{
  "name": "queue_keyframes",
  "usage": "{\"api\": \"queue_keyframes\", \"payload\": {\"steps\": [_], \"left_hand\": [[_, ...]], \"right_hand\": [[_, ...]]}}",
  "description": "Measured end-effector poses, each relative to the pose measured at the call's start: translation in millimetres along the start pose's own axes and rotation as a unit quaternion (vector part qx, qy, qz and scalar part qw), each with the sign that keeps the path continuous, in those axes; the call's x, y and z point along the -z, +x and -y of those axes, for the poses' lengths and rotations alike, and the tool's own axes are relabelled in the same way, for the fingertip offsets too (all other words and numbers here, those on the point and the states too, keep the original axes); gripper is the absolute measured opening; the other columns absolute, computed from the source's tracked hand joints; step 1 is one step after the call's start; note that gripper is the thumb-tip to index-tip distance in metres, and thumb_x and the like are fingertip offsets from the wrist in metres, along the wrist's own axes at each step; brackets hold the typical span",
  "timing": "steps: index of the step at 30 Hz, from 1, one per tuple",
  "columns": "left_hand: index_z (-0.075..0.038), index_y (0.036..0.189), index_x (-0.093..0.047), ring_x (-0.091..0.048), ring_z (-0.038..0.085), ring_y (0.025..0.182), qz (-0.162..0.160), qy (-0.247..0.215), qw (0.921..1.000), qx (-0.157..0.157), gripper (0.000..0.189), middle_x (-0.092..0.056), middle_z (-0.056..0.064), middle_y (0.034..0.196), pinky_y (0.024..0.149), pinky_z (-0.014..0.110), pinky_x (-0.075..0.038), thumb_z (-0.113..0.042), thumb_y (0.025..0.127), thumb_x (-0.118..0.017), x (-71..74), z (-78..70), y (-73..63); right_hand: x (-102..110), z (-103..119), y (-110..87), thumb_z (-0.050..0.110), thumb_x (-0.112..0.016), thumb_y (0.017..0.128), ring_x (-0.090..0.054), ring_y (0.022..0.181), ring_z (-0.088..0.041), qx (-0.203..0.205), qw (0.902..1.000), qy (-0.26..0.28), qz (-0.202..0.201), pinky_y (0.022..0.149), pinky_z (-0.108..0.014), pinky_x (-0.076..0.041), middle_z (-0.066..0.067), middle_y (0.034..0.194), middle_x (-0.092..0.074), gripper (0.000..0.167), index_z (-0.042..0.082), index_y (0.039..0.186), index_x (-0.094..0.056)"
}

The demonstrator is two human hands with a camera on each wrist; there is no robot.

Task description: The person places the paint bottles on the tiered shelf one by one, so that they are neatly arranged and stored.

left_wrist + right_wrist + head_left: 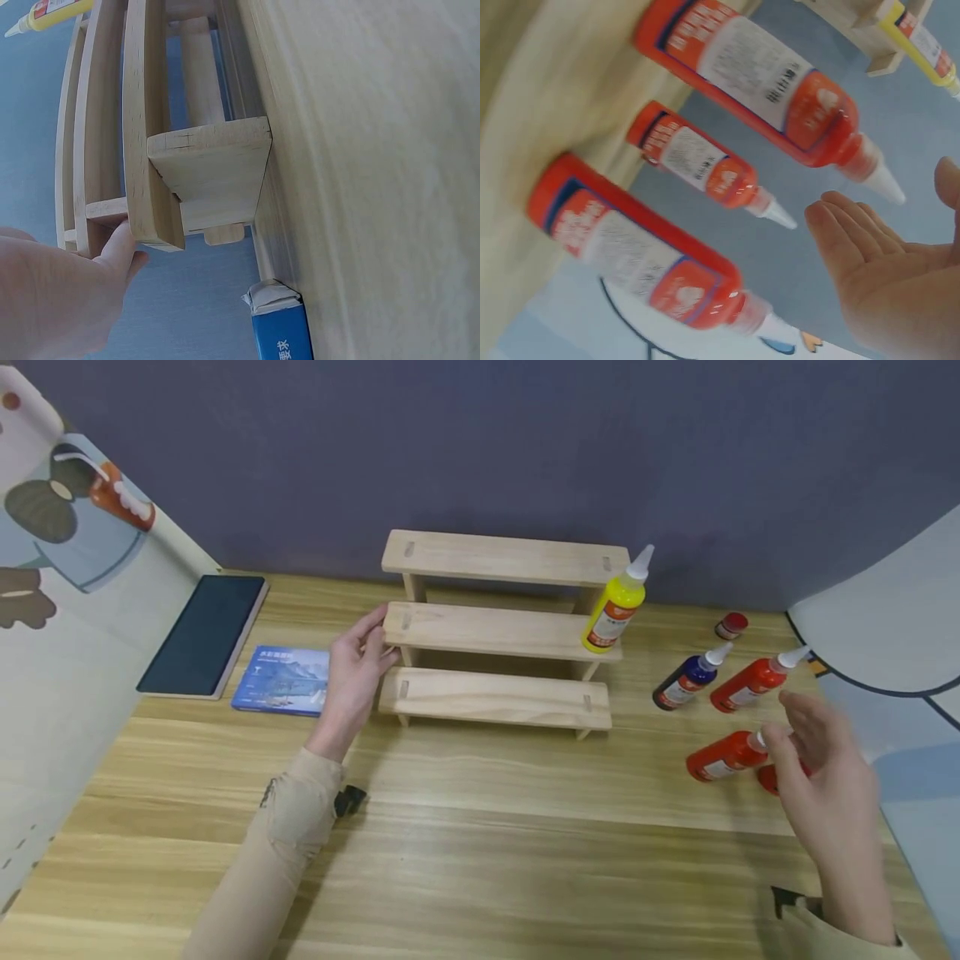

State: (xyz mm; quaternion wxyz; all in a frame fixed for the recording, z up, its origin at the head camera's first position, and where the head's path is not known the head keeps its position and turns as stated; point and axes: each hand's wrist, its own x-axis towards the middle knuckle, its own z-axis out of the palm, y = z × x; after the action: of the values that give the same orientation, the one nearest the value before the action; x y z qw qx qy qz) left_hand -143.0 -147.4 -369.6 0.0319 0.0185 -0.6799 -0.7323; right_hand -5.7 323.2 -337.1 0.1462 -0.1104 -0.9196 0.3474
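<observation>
From the head view, the left hand [357, 664] has its thumb and fingers gripping the left end of the middle step on a three-step wooden shelf [491, 628], which sits on the wood-grain table [525, 852]. A yellow bottle [615, 617] is up at the right end of that same step. Over to the right, the right hand [828, 785] hangs open with nothing in it, right by a bunch of bottles: one dark blue bottle [684, 683] plus three red ones, the lowest partly hidden behind the fingers. There's also a small red-capped jar [731, 626] behind them. Left wrist cam: thumb's up against the shelf end, with a blue box just beside the shelf. Right wrist cam: blurry-ish, but the palm's open, fingers pretty straight, fingertips near the white nozzles of the three red bottles [690, 165] and not touching.
</observation>
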Motion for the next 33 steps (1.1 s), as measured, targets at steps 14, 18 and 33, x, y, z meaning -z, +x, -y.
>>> {"api": "queue_keyframes", "payload": {"steps": [14,18,33], "left_hand": [[0.005,0.161,-0.039,-0.044,0.035,0.15,-0.002,0.01,0.9999,-0.002,0.046,-0.037,0.022,0.168,0.116,0.034,-0.052,-0.004,0.116,-0.038,-0.1,-0.2,0.2],[0.004,0.161,-0.039,-0.044,0.034,0.15,0.0,0.008,1.0,-0.002,0.046,-0.035,0.021,0.169,0.116,0.034,-0.051,-0.005,0.117,-0.038,0.0,-0.4,-0.3],[0.004,0.162,-0.039,-0.044,0.034,0.15,-0.002,0.013,0.9999,-0.002,0.046,-0.038,0.023,0.167,0.116,0.033,-0.051,-0.004,0.117,-0.037,-0.2,0.0,-0.4]], "right_hand": [[-13,-30,-8.7,0.021,-0.061,0.112,-0.046,0.139,-0.059,-0.003,0.9978,0.007,0.065,0.101,0.002,-0.033,-0.038,0.154,-0.046,0.061,-0.011,0.158,-0.037],[-15,-35,-10.4,0.024,-0.062,0.111,-0.048,0.133,-0.066,-0.012,0.9958,0.0,0.091,0.1,0.001,-0.034,-0.044,0.15,-0.045,0.065,-0.014,0.156,-0.035],[-19,-42,-9.7,0.023,-0.062,0.112,-0.056,0.125,-0.064,0.0,0.9936,-0.021,0.111,0.096,-0.002,-0.043,-0.043,0.141,-0.054,0.055,-0.014,0.149,-0.044]]}}
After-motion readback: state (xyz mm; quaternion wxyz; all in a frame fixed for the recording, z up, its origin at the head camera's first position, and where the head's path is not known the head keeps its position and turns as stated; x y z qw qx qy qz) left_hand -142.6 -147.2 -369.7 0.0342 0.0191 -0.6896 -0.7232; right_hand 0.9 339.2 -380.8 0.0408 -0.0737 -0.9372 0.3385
